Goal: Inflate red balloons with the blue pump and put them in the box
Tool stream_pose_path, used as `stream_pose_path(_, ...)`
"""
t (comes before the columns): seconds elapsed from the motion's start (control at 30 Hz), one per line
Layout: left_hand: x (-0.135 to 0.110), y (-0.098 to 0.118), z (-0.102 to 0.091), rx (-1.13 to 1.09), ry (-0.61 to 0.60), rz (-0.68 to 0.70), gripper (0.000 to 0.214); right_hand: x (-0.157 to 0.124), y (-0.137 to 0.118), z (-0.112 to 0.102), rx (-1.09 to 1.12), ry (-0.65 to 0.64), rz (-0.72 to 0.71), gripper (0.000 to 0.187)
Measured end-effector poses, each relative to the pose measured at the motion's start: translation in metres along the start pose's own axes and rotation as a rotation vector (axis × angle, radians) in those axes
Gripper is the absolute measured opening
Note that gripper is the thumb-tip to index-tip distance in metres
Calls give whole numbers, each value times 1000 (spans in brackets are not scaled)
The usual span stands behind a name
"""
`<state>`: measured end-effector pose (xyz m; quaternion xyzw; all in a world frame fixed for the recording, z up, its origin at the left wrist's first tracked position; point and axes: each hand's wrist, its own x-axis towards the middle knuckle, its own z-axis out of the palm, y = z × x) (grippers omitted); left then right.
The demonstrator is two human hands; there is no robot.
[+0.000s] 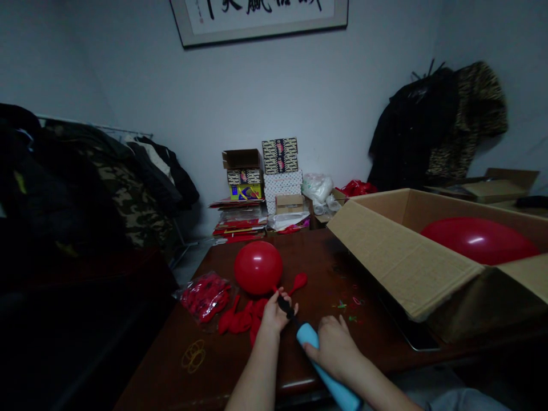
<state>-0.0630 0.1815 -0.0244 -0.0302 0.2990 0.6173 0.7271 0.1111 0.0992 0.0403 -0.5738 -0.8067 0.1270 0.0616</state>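
Note:
A red balloon [258, 267], partly inflated, sits at the black nozzle end of a blue hand pump [309, 337]. My left hand [277, 313] is closed round the balloon's neck and the nozzle, palm turned up. On the pump's blue barrel lies my right hand [336, 346], its thumb across the near side and its fingers curled over the far side. Several limp red balloons [240, 319] lie beside my left wrist, and another flat balloon [300, 280] is just beyond that hand. Left of them is a clear plastic bag [205, 297] of red balloons.
An open cardboard box [398, 251] with an inflated red balloon [479, 240] inside stands on the right of the brown table [222, 371]. A flat dark device [411, 325] lies beneath its flap. Yellow rings [193, 357] are at front left. Stacked boxes [280, 157] stand behind.

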Motion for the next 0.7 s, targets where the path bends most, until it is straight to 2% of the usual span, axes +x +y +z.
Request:
stream_pose_path(0.1,3,2,1,57,-19,-15,9,22,-8,6,-6,23,14,57)
stream_pose_path(0.2,8,8,-3,118,14,-22,7,32,-12,11,-2,36,21,57)
stream_pose_path(0.27,10,13,-9,151,42,-75,2,33,-10,13,2,43,17,57)
stream_pose_path(0.33,10,18,-15,227,40,-148,5,30,-7,13,4,53,10,57)
stream_pose_path(0.43,10,22,-22,306,43,-151,9,27,-1,15,9,60,7,56)
stream_pose_path(0.57,13,17,-19,308,55,-182,9,27,1,20,17,54,24,54)
stream_pose_path(0.63,17,9,-14,260,80,-135,5,29,0,23,21,52,29,54)
stream_pose_path(0.7,23,-1,-8,188,121,-30,4,30,-1,25,25,51,33,56)
